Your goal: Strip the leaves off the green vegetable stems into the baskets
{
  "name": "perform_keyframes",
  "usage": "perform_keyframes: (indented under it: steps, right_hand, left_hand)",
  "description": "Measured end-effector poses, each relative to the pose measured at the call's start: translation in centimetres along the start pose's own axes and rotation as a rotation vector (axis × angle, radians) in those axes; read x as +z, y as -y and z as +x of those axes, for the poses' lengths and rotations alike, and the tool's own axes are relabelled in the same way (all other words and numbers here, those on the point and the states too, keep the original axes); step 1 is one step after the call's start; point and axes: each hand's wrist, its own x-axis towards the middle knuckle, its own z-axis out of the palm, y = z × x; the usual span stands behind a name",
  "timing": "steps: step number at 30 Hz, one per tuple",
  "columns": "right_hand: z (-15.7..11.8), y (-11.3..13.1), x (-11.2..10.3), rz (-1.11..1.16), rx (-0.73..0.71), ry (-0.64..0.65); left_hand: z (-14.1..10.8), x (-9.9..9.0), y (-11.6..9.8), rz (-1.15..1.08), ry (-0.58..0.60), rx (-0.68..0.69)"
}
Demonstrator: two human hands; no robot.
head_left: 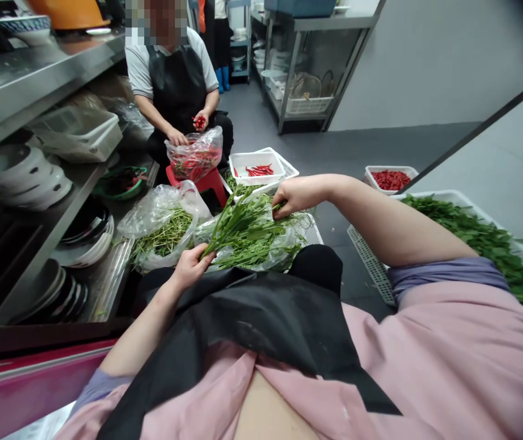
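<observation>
The left hand [188, 267] closes around the stems of a leafy green bunch [247, 229], and the right hand [298, 195] pinches its far end. The bunch lies over a clear plastic bag [284, 253], beside another bag of stems [163, 235]; a white crate of leaves [476, 244] sits right.

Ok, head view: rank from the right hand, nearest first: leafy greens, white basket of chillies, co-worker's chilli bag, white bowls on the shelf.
1. Leafy greens, directly under the right hand.
2. White basket of red chillies, just ahead.
3. Co-worker's bag of chillies, ahead-left.
4. White bowls, far left.
</observation>
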Motion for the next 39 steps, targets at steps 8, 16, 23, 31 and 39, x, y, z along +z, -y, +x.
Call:
perform_keyframes:
  steps: [8,16,23,31,39]
  right_hand:
    - [1.6,-3.7,2.2,0.741,0.124,0.211]
    - [2.5,-3.9,6.3,0.888,0.158,0.335]
    - [1.1,-2.9,7.1,0.936,0.15,0.284]
    - [0.2,-2.5,7.8,1.008,0.134,0.323]
    - [-0.4,-3.0,6.4,0.923,0.102,0.204]
  left_hand:
    - [0.0,-0.2,1.0,-0.031,-0.001,-0.031]
    - [0.0,-0.3,0.5,0.131,0.006,0.007]
    - [-0.2,-0.5,0.1,0.288,-0.024,0.064]
    - [-0.1,-0.6,0.0,0.419,-0.017,0.056]
    - [0.0,-0.4,-0.5,0.345,-0.022,0.032]
